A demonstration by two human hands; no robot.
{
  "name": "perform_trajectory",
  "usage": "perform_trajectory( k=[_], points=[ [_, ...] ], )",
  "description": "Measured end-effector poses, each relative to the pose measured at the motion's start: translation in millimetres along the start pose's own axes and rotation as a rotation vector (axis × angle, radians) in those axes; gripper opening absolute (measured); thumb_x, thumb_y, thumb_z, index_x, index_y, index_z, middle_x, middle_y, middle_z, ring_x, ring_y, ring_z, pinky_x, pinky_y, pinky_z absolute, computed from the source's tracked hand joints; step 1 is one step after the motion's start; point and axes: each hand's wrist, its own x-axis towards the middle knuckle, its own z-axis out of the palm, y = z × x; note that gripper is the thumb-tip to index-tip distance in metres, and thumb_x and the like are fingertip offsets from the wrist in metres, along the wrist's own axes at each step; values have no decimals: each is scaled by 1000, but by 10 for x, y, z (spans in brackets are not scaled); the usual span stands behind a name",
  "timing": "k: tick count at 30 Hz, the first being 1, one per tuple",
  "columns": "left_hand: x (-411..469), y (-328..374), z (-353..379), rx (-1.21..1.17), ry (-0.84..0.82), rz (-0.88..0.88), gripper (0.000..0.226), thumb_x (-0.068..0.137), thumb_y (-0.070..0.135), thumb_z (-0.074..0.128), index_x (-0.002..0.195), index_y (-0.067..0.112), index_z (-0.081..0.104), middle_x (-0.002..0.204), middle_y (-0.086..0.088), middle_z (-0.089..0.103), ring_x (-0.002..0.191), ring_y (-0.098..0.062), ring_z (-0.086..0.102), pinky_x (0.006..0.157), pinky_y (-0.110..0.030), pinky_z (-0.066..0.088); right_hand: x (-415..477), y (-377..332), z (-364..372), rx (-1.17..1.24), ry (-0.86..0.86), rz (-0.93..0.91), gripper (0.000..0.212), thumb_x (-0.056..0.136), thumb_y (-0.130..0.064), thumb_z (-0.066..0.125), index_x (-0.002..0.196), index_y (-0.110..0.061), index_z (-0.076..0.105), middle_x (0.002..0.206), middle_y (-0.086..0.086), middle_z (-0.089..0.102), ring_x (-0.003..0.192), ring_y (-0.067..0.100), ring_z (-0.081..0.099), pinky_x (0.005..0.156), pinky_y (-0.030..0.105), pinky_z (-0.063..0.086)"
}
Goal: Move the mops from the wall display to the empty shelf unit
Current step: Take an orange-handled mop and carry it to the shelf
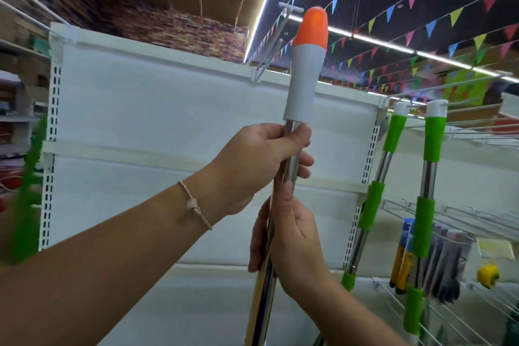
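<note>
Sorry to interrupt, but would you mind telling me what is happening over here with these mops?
A person is holding one mop upright by its metal pole, the left hand gripping just under the grey and orange handle and the right hand lower down. It is raised in front of the white shelf unit, near a hook at the top edge. Two green-handled mops already hang to the right.

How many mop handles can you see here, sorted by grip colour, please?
Orange-and-grey grip, held upright in both hands (left hand, right hand): 1
Green grips, hanging at the right: 2
Total: 3
</note>
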Motion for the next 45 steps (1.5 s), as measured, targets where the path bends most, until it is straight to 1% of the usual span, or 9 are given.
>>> perform_trajectory(
  k=[3, 7, 11, 13, 22, 27, 32, 37, 45],
  points=[
    [0, 2, -18, -31, 23, -12, 30, 91, 33, 64, 99, 5, 67, 79, -7, 71, 76, -21, 69, 81, -37, 58, 43, -32, -11, 21, -16, -2, 63, 87, -65, 33, 90, -5, 54, 50, 11, 55, 38, 28, 52, 37, 23, 37],
    [28, 17, -35, 46, 55, -20, 29, 90, 39, 66, 96, 11, 69, 78, -2, 73, 79, -19, 71, 72, -38, 49, 98, -58, 5, 42, -11, -50, 57, 91, -58, 31, 100, -5, 51, 53, 11, 54, 36, 27, 51, 38, 20, 36],
    [74, 12, -54, 73, 75, -19, 24, 90, 38, 68, 92, 14, 69, 77, -2, 74, 75, -16, 69, 53, -25, 44, 177, -92, 6, 34, 20, -87, 63, 92, -59, 29, 102, 0, 51, 54, 9, 54, 36, 26, 50, 37, 21, 35],
    [104, 13, -63, 89, 90, -10, 24, 90, 39, 67, 91, 16, 70, 77, -1, 74, 77, -15, 70, 50, -22, 44, 222, -106, 16, 27, 33, -92, 66, 95, -62, 28, 101, 0, 50, 54, 8, 53, 37, 27, 50, 37, 21, 36],
    [227, 22, -141, 109, 171, -28, 24, 92, 38, 67, 90, 14, 70, 79, -3, 75, 77, -16, 70, 56, -28, 45, 419, -103, 74, 2, 10, -79, 67, 92, -60, 29, 106, 1, 53, 55, 11, 52, 39, 27, 49, 37, 27, 40],
    [303, -16, -188, 113, 196, -46, 25, 92, 37, 68, 88, 13, 69, 80, -5, 75, 75, -20, 68, 67, -39, 48, 524, -45, 93, -13, 19, -62, 62, 93, -60, 28, 99, -3, 51, 56, 13, 53, 39, 25, 49, 37, 26, 41],
    [380, -43, -231, 140, 199, -58, 25, 95, 34, 65, 88, 11, 68, 79, -5, 74, 75, -19, 69, 85, -52, 55, 613, 9, 115, -39, 38, -46, 63, 89, -64, 28, 96, -6, 51, 59, 13, 54, 41, 27, 51, 38, 28, 41],
    [448, -94, -275, 158, 178, -76, 24, 97, 34, 62, 92, 11, 67, 84, -7, 75, 79, -20, 71, 90, -53, 57, 678, 78, 126, -62, 63, -31, 54, 98, -59, 29, 96, -11, 52, 64, 15, 55, 43, 26, 53, 40, 29, 43],
    [550, -137, -281, 125, 156, -72, 26, 99, 30, 59, 95, 5, 64, 78, -6, 73, 75, -19, 70, 94, -61, 49, 782, 106, 136, -59, 108, -21, 51, 95, -62, 33, 92, -14, 52, 63, 13, 51, 44, 24, 51, 40, 27, 43]
  ],
)
